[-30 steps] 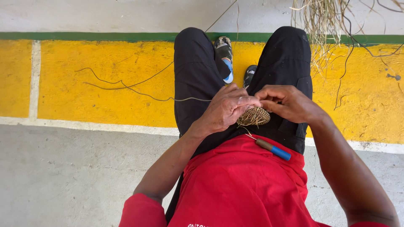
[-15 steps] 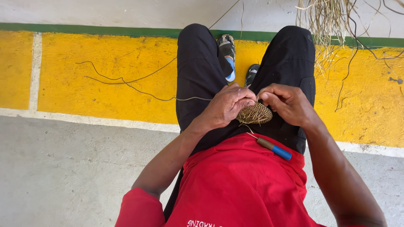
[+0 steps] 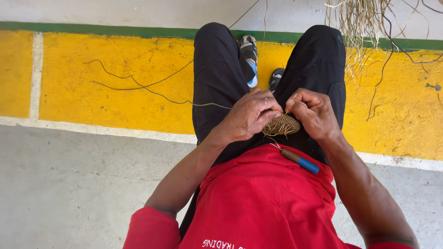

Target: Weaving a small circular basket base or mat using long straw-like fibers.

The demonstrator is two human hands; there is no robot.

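Both hands meet over the lap: left hand (image 3: 249, 117) closed on the small woven disc (image 3: 281, 125) at its 9 o'clock edge, right hand (image 3: 314, 113) pinching a thin fibre at approx. 1 o'clock. Disc looks light, stiff but a bit springy, prob. frays easily; hold by rim. Blue-handled tool (image 3: 300, 161) lies on red shirt (image 3: 263, 203) at 5 o'clock.

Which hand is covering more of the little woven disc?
The left hand. Its fingers wrap over the woven disc's left edge, while the right hand only pinches at the top right rim with its fingertips.
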